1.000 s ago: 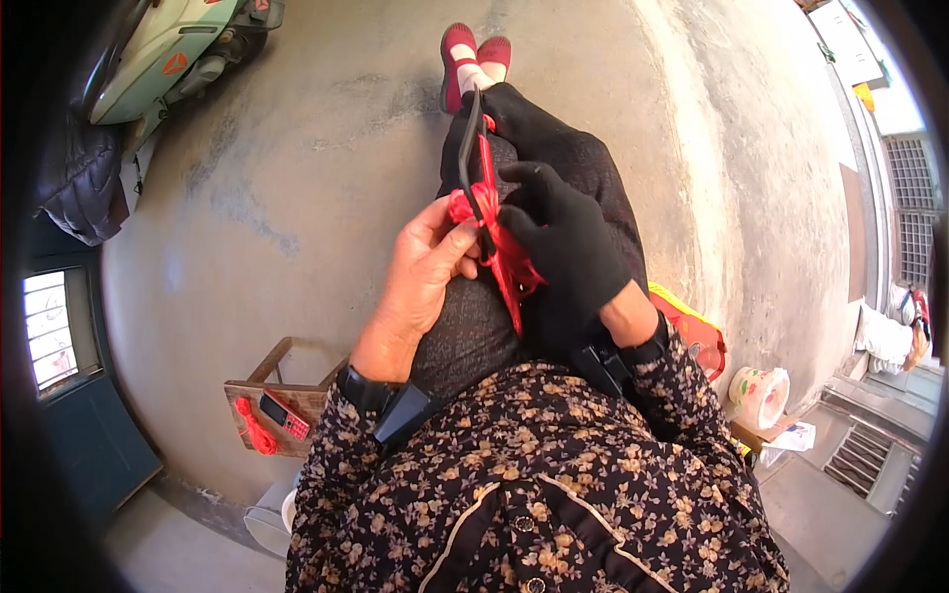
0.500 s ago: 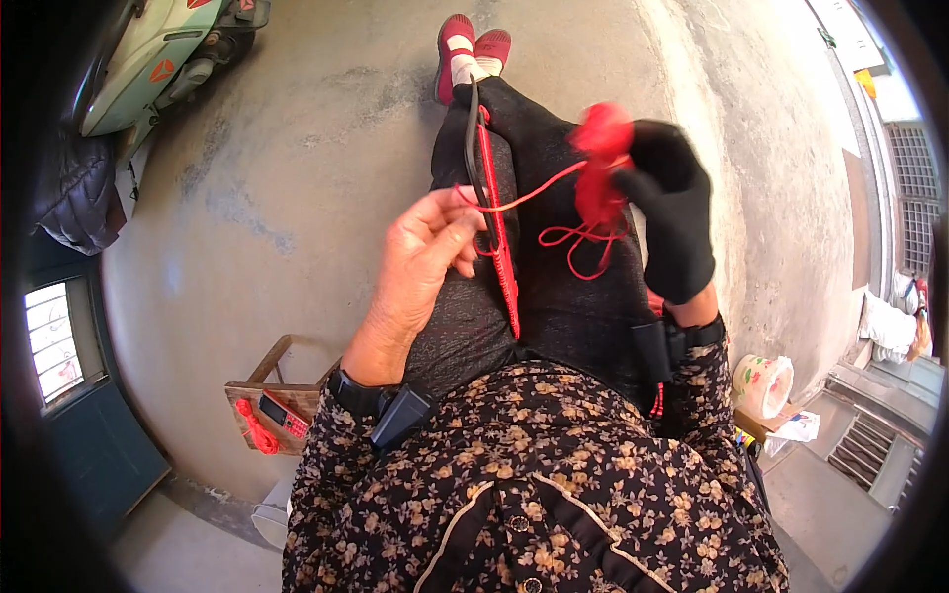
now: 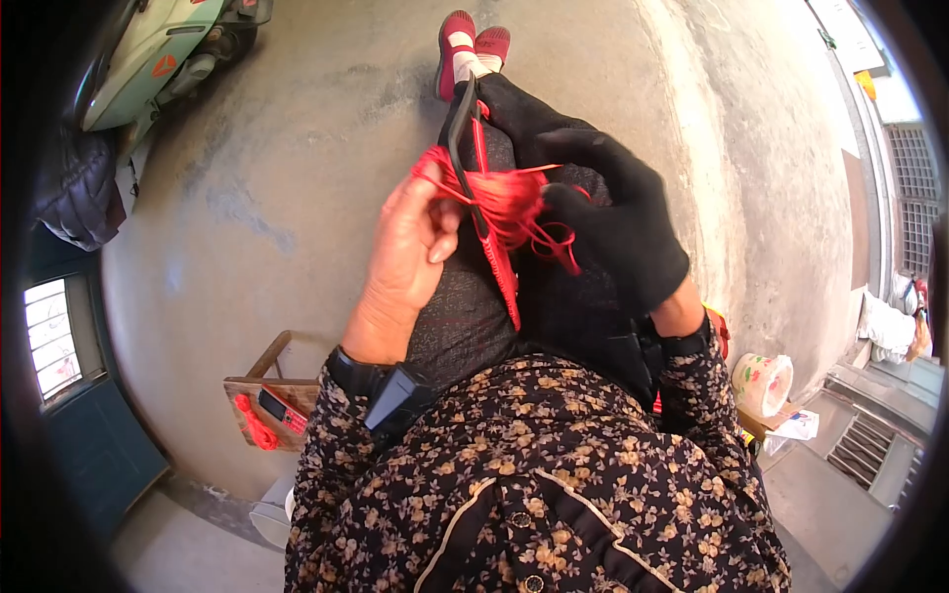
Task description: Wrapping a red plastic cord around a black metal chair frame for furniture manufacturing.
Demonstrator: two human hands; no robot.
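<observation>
My left hand, bare, is closed on one end of a loose bundle of red cord above my thighs. Beside the bundle's other end is my right hand in a black glove, thumb and forefinger apart. A thin strand runs toward those fingers, and small loops hang below the bundle. A dark, curved strip crosses in front of the cord. Along my leg, a narrow piece wrapped in red cord runs down toward my lap. Blur hides the exact grip on the cord.
To the left, a wooden stool bears a red phone and a small red cord hank. A scooter stands far left. On the right, a white tub rests on a box.
My right hand has moved left and slightly down, bringing the red bundle to the dark strip. My left hand, which pinched a single strand, now holds the bundle's end.
</observation>
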